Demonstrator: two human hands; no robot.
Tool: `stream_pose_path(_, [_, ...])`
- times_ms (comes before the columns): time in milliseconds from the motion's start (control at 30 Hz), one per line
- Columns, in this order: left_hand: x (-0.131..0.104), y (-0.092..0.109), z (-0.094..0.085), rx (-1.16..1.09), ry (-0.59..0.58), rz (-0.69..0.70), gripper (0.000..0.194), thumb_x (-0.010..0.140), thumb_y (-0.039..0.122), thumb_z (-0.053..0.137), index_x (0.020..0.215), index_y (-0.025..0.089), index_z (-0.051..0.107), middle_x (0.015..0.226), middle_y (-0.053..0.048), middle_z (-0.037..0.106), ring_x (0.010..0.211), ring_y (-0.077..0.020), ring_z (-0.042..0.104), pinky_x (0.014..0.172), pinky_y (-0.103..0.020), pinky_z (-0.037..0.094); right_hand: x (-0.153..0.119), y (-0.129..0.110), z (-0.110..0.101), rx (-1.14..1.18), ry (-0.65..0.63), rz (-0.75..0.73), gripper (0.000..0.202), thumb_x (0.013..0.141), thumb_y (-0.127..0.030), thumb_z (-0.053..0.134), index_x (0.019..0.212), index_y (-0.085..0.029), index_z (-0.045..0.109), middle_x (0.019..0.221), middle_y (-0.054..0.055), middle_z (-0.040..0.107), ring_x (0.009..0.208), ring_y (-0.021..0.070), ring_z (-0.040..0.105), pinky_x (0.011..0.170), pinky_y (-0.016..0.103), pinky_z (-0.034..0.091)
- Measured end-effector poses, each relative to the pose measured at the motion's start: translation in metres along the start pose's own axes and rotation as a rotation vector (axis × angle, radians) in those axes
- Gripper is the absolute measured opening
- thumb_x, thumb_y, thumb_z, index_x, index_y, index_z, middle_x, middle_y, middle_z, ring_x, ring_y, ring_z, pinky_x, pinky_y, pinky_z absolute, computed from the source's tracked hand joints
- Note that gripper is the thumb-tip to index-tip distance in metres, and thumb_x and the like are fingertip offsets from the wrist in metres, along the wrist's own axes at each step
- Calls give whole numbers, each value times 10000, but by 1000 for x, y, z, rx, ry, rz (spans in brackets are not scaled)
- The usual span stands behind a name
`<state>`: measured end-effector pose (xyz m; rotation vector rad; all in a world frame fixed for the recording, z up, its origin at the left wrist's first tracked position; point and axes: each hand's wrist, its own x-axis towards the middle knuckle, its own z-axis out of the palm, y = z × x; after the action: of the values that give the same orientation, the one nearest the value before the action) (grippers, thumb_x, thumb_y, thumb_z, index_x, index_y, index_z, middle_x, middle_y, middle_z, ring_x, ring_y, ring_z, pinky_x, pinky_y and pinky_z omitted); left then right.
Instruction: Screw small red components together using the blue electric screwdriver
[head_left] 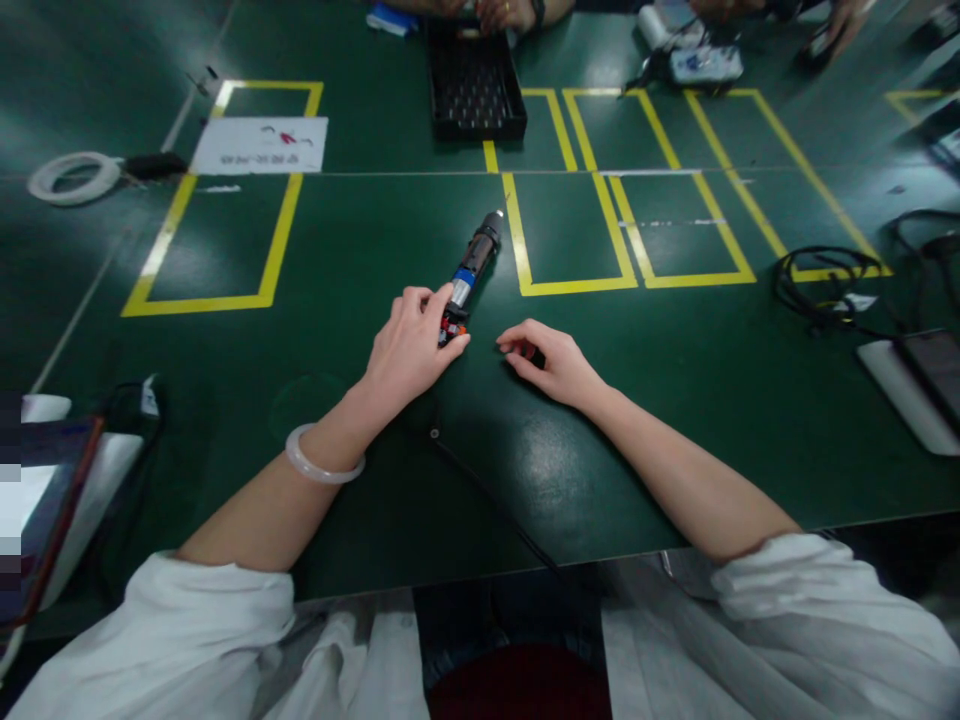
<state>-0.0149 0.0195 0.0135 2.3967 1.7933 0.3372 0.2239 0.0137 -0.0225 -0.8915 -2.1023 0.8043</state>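
On the green table (360, 230) lies a slim dark device (477, 250) with a blue and silver middle and red and orange parts at its near end. My left hand (412, 340) is closed around that near end, and the far end points away to the upper right. To the right of the device, my right hand (551, 360) rests on the table with its fingers curled; something small, dark and red shows under them, too hidden to name. A black cable (495, 500) with a round plug end runs from below my left hand to the table's front edge.
Yellow tape rectangles (581, 290) mark the table. A black tray (480, 128) stands at the back near another person's hands. A white labelled sheet (259, 145) and white coil (73, 180) lie left; coiled black cables (821, 285) and a phone-like device (934, 365) lie right.
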Motion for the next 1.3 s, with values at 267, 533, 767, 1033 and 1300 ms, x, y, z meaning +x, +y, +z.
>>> stream_pose_path(267, [18, -75, -13, -41, 59, -234, 717, 891, 582, 597, 1515, 252, 475, 1365, -163, 478, 1291, -418, 471, 958, -579, 477, 0, 0, -1, 2, -11, 18, 168, 949, -198, 562, 1093, -197, 650, 994, 61, 713, 838, 170, 657, 743, 305, 541])
stream_pose_path(533, [17, -124, -36, 10, 85, -406, 733, 963, 645, 512, 1523, 183, 412, 1417, -131, 417, 1312, -396, 405, 1067, -594, 370, 1, 0, 0, 0, -17, 20, 152, 962, -214, 557, 1067, -188, 663, 988, 66, 707, 832, 169, 661, 740, 302, 542])
stream_pose_path(767, [8, -156, -40, 12, 135, -488, 644, 965, 648, 532, 1459, 253, 409, 1451, -57, 394, 1380, -422, 342, 1130, -646, 279, 2, -1, 0, -11, -26, 22, 148, 969, -217, 551, 1063, -191, 662, 988, 64, 703, 833, 167, 660, 755, 303, 535])
stream_pose_path(1033, [11, -155, -31, 87, 238, -466, 463, 926, 389, 634, 1302, 145, 520, 1486, -113, 407, 1352, -362, 395, 1146, -527, 333, 2, 0, 0, -23, -36, 28, 154, 967, -201, 553, 1071, -172, 664, 971, 67, 699, 828, 166, 655, 753, 297, 517])
stream_pose_path(1300, [11, -149, -36, 140, 276, -482, 392, 993, 357, 519, 1256, 75, 585, 1419, -161, 513, 1291, -348, 466, 1086, -522, 403, 3, 0, 1, -28, -35, 32, 153, 961, -195, 552, 1059, -172, 667, 962, 66, 700, 828, 165, 648, 755, 295, 510])
